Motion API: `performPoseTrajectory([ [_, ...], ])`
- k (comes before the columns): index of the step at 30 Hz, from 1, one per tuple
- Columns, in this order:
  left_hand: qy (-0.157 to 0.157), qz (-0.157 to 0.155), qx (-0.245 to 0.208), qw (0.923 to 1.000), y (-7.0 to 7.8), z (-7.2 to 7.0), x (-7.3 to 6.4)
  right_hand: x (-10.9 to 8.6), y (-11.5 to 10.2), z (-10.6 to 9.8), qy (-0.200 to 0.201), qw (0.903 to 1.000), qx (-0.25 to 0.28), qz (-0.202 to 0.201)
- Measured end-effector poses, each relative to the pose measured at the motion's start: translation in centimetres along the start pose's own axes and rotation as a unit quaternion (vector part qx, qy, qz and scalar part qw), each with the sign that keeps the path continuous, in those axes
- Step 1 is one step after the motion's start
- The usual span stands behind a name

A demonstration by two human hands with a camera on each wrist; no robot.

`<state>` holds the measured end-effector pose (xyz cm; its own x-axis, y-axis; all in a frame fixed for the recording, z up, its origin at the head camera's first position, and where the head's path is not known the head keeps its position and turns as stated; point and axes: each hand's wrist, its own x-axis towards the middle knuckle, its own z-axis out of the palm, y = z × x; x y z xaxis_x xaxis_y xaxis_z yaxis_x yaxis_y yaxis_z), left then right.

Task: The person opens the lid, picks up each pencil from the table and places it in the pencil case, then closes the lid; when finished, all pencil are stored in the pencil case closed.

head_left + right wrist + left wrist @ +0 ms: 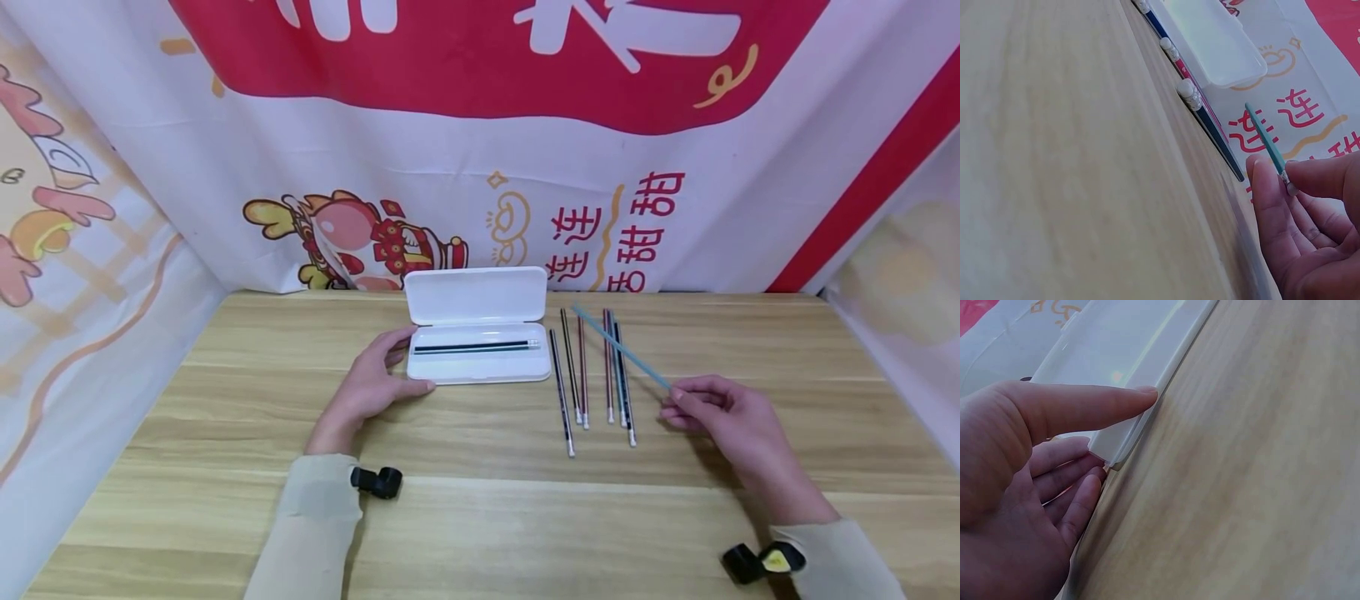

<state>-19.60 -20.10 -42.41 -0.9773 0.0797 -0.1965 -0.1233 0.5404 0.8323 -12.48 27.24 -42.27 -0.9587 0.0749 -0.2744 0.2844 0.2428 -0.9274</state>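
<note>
A white pencil case [480, 372] lies with its lid [476, 297] raised. Inside it are dark pencils [472, 347], side by side. My left hand [372, 379] holds the case's left end, the thumb [1104, 407] along the front edge and the other fingers around the left side. With thumb and fingertips, my right hand [727, 417] pinches a light blue-green pencil [622, 348] near its eraser end; it slants up to the left above the table. Under and beside it, several pencils [564, 396] in dark, red and blue lie roughly parallel, white erasers toward me.
The wood-grain table [480, 533] ends at a printed cloth backdrop [480, 192] close behind the raised lid. More cloth [97, 275] hangs on the left side, and another panel [907, 267] on the right. A small black camera sits on each wrist.
</note>
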Motion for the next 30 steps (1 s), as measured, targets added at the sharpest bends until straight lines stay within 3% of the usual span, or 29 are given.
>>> performPoseTrajectory([
  [25, 0.000, 0.007, 0.002, 1.0000, 0.05, 0.04, 0.03, 0.10, -0.31, 0.30, 0.004, 0.9995, 0.002, 0.031],
  [30, -0.001, 0.004, 0.001, 1.0000, 0.00, 0.11, 0.07, -0.09, -0.56, 0.14, 0.004, 0.9998, 0.001, 0.018],
])
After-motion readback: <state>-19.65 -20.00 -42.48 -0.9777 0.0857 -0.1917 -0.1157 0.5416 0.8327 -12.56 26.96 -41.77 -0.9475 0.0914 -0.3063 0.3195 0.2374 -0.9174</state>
